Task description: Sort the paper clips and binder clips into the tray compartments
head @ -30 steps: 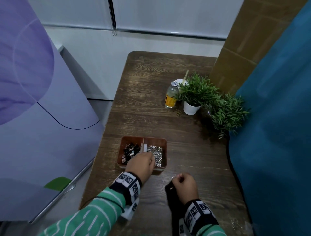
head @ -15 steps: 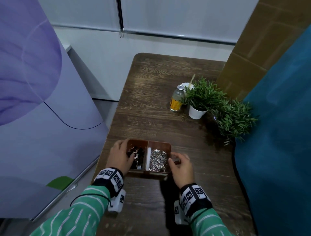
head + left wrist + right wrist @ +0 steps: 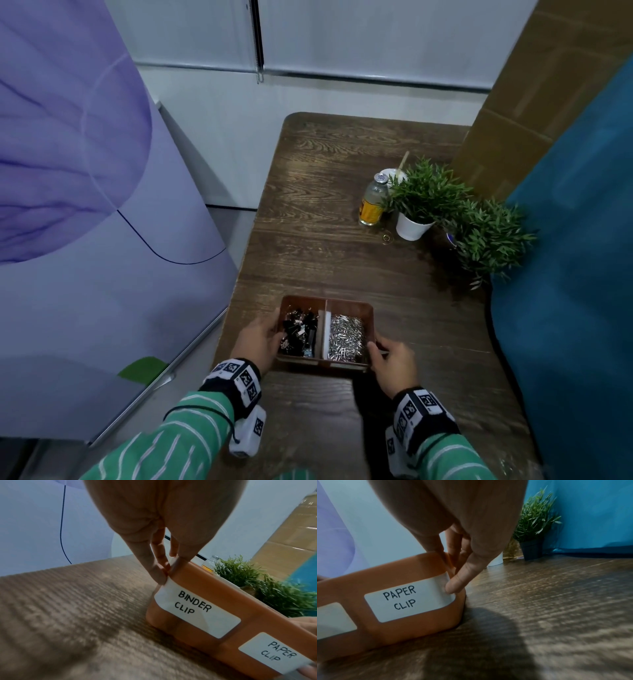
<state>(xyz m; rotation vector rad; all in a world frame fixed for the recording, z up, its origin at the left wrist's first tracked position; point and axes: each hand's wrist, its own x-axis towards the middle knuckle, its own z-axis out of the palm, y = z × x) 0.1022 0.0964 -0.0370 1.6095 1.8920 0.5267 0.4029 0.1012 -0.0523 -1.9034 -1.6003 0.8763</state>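
An orange-brown tray point(image 3: 346, 301) with two compartments sits near the table's front edge. Black binder clips point(image 3: 299, 330) fill its left compartment and silver paper clips point(image 3: 344, 337) its right one. Its front wall carries white labels reading BINDER CLIP point(image 3: 193, 607) and PAPER CLIP point(image 3: 402, 597). My left hand point(image 3: 262, 337) grips the tray's left end, fingers over the rim point(image 3: 178, 562). My right hand point(image 3: 390, 356) grips the right end, thumb point(image 3: 455, 584) pressed on the label's corner.
A small bottle point(image 3: 373, 200) with a yellow label, a white-potted plant point(image 3: 416, 205) and a second plant point(image 3: 489, 236) stand at the table's far right. A small ring point(image 3: 387, 237) lies near them. A purple panel point(image 3: 85, 205) borders the left, a blue curtain point(image 3: 565, 274) the right.
One second ago my left hand was over the tray and my right hand was a fist on the table. Both hands have since moved to the tray's ends and hold it.
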